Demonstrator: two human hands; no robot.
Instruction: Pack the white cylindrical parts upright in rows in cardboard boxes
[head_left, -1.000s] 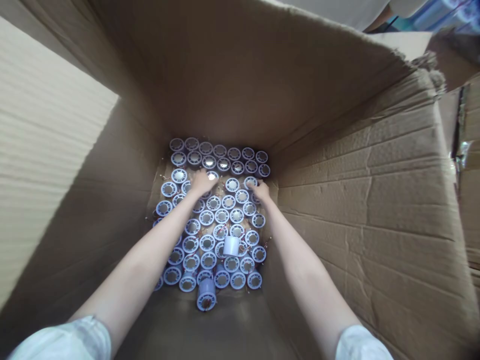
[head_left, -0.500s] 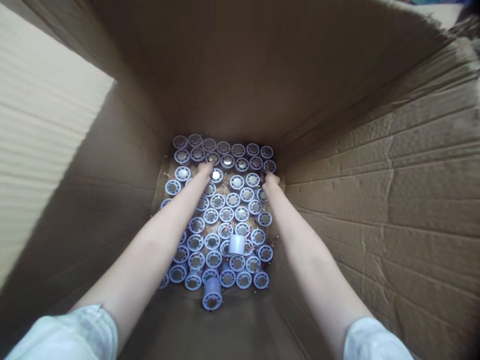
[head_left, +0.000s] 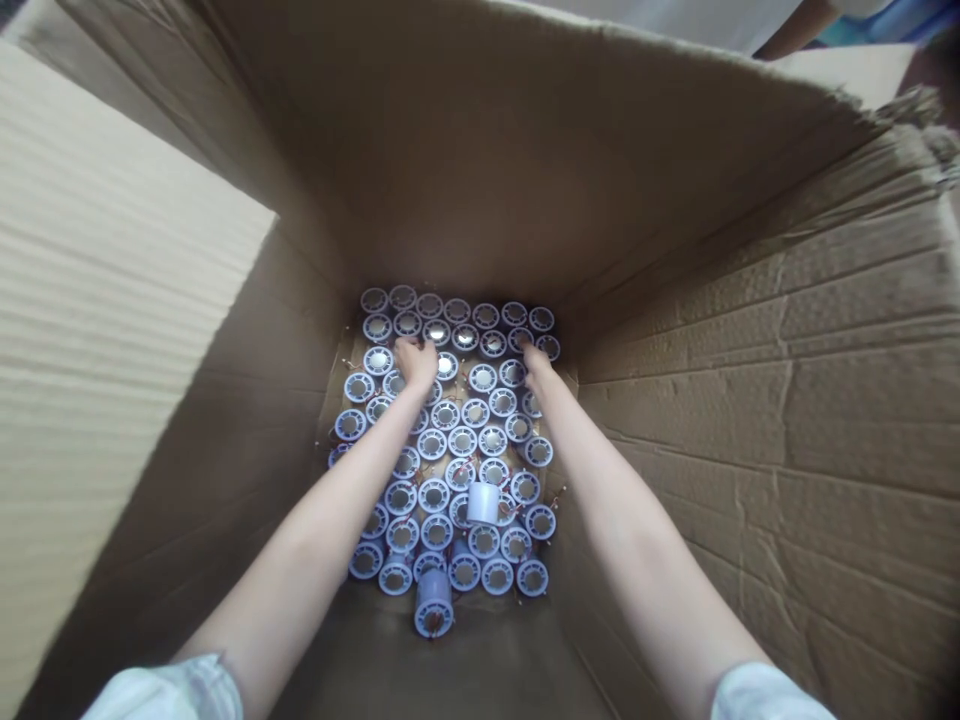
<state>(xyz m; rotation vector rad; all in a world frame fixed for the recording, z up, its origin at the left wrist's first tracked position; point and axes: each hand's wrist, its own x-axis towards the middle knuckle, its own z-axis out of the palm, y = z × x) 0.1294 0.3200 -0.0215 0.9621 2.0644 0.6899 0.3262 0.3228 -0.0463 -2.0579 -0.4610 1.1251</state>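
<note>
Several white round parts with metallic centres (head_left: 463,441) stand in rows on the bottom of a deep cardboard box (head_left: 465,130). My left hand (head_left: 417,360) is among the upper rows, its fingers curled down beside the parts; whatever they hold is hidden. At the upper right of the rows, my right hand (head_left: 535,366) touches the parts near the right wall, its fingers bent and too small to read. One white part lies on its side (head_left: 483,503) on top of the others, and a tilted one (head_left: 433,605) sits at the near edge.
Tall cardboard walls surround the parts, and a pale flap (head_left: 112,270) hangs in at the left. Thin wires (head_left: 556,495) stick out between parts. Beyond the far rim, part of another person's arm (head_left: 799,27) shows.
The view has shifted, showing more beyond the far rim. My left hand has moved slightly down and right, off the second row. My right hand has shifted slightly left against the parts.
</note>
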